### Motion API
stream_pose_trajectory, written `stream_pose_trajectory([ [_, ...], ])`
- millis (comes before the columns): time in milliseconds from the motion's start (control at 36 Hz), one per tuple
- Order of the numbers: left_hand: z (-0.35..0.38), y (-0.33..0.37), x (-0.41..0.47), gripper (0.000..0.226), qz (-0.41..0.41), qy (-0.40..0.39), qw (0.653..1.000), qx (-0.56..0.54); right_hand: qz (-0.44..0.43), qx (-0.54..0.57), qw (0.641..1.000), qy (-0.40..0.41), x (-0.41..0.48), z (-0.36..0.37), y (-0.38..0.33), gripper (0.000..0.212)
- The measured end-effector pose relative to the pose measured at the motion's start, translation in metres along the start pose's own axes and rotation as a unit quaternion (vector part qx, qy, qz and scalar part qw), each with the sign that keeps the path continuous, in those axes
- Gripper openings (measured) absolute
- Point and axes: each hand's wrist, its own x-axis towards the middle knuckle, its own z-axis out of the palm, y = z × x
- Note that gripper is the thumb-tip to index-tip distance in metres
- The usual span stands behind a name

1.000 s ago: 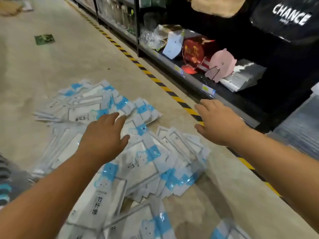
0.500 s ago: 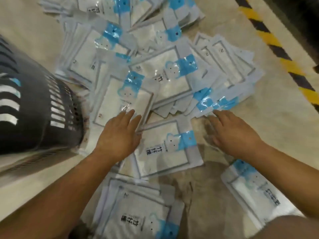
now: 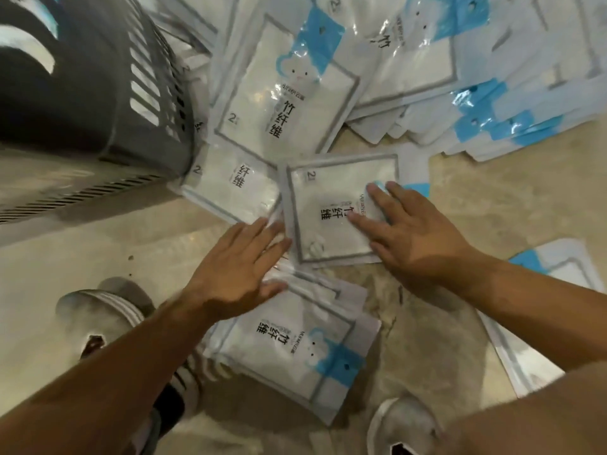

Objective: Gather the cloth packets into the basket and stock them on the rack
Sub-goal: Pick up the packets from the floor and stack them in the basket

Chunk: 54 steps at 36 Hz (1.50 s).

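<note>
We look down at a beige floor (image 3: 460,198) strewn with flat cloth packets (image 3: 410,60), white in clear wrap with blue bear labels and black Chinese print. A dark grey slotted basket (image 3: 98,93) stands at upper left, its wall touching the nearest packets. Our right hand (image 3: 417,238) lies flat on the central packet (image 3: 328,198), fingers straight and spread, grasping nothing. Our left hand (image 3: 236,274) reaches in just beside it, fingers also straight and released, their tips over the corner where that packet meets a neighbouring packet (image 3: 230,188). Another packet (image 3: 289,349) lies below the left hand, on top of more packets. One more lies well apart at right (image 3: 542,323). Two grey shoes (image 3: 108,310) show at the bottom.
</note>
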Motion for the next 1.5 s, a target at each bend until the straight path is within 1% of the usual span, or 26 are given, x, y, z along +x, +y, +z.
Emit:
stream_pose_trajectory([
  [139,0.024,0.012,-0.019,0.082,0.101,-0.043,0.994,0.021,0.063,0.015,0.997,-0.037,-0.015,-0.002,0.010,0.052],
  [222,0.034,0.016,-0.020,0.093,0.099,-0.068,0.992,0.038,0.091,0.020,0.995,-0.038,-0.033,-0.003,0.026,0.044],
  [333,0.039,0.017,-0.016,0.094,0.060,-0.034,0.998,0.006,0.123,0.059,0.990,0.023,-0.060,0.002,0.045,0.041],
  [389,0.040,0.022,-0.013,0.092,0.010,-0.013,1.000,-0.008,0.130,0.062,0.989,0.038,-0.063,0.006,0.058,0.047],
  [444,0.041,0.030,-0.009,0.092,-0.066,-0.002,0.998,-0.025,0.127,0.066,0.989,0.045,-0.064,0.009,0.070,0.051],
  [528,0.044,0.044,0.000,0.094,-0.170,0.014,0.984,-0.055,0.101,0.077,0.990,0.055,-0.066,0.009,0.085,0.049],
  [611,0.038,0.060,0.017,0.093,-0.263,0.036,0.960,-0.088,0.076,0.077,0.992,0.066,-0.070,0.006,0.093,0.054],
  [694,0.027,0.076,0.048,0.093,-0.357,0.040,0.923,-0.138,0.072,0.111,0.990,0.040,-0.075,0.006,0.098,0.060],
  [750,0.018,0.086,0.069,0.095,-0.394,0.057,0.902,-0.166,0.085,0.110,0.989,0.043,-0.078,0.005,0.099,0.052],
  [778,0.014,0.090,0.077,0.096,-0.399,0.060,0.901,-0.161,0.096,0.104,0.988,0.056,-0.080,0.007,0.098,0.049],
  [806,0.012,0.092,0.082,0.096,-0.397,0.063,0.904,-0.145,0.108,0.099,0.987,0.068,-0.083,0.009,0.095,0.052],
  [861,0.009,0.091,0.085,0.095,-0.369,0.079,0.920,-0.107,0.144,0.111,0.980,0.085,-0.088,0.011,0.086,0.063],
  [889,0.008,0.089,0.085,0.095,-0.349,0.092,0.928,-0.095,0.193,0.116,0.971,0.077,-0.089,0.009,0.082,0.071],
  [917,0.007,0.084,0.084,0.097,-0.330,0.101,0.934,-0.088,0.269,0.110,0.956,0.048,-0.088,0.007,0.076,0.083],
  [944,0.007,0.080,0.084,0.099,-0.309,0.101,0.942,-0.083,0.351,0.107,0.930,0.002,-0.088,0.008,0.070,0.095],
  [972,0.008,0.075,0.083,0.103,-0.289,0.095,0.949,-0.082,0.410,0.115,0.904,-0.045,-0.086,0.008,0.063,0.107],
  [1000,0.008,0.073,0.082,0.106,-0.274,0.086,0.954,-0.087,0.436,0.124,0.888,-0.077,-0.085,0.010,0.055,0.118],
  [1056,0.008,0.075,0.082,0.109,-0.264,0.075,0.956,-0.103,0.432,0.120,0.889,-0.094,-0.081,0.013,0.042,0.128],
  [1139,0.006,0.089,0.081,0.108,-0.270,0.090,0.952,-0.111,0.382,0.090,0.914,-0.100,-0.075,0.020,0.029,0.128],
  [1194,0.001,0.096,0.081,0.106,-0.280,0.122,0.944,-0.127,0.347,0.122,0.927,-0.073,-0.073,0.021,0.025,0.125],
  [1222,0.000,0.097,0.082,0.107,-0.289,0.136,0.938,-0.137,0.354,0.157,0.921,-0.038,-0.074,0.019,0.024,0.122],
  [1278,-0.007,0.098,0.083,0.114,-0.324,0.147,0.922,-0.153,0.418,0.227,0.880,0.007,-0.076,0.010,0.022,0.130],
  [1306,-0.013,0.096,0.084,0.120,-0.348,0.140,0.913,-0.162,0.455,0.243,0.856,0.022,-0.076,0.005,0.024,0.136],
  [1361,-0.024,0.091,0.088,0.126,-0.398,0.090,0.893,-0.189,0.507,0.247,0.825,0.043,-0.075,-0.002,0.029,0.142],
  [1417,-0.030,0.084,0.091,0.122,-0.416,0.068,0.884,-0.201,0.540,0.282,0.791,0.064,-0.074,-0.009,0.036,0.144],
  [1500,-0.037,0.076,0.091,0.105,-0.411,0.108,0.878,-0.219,0.569,0.380,0.721,0.106,-0.076,-0.013,0.047,0.136],
])
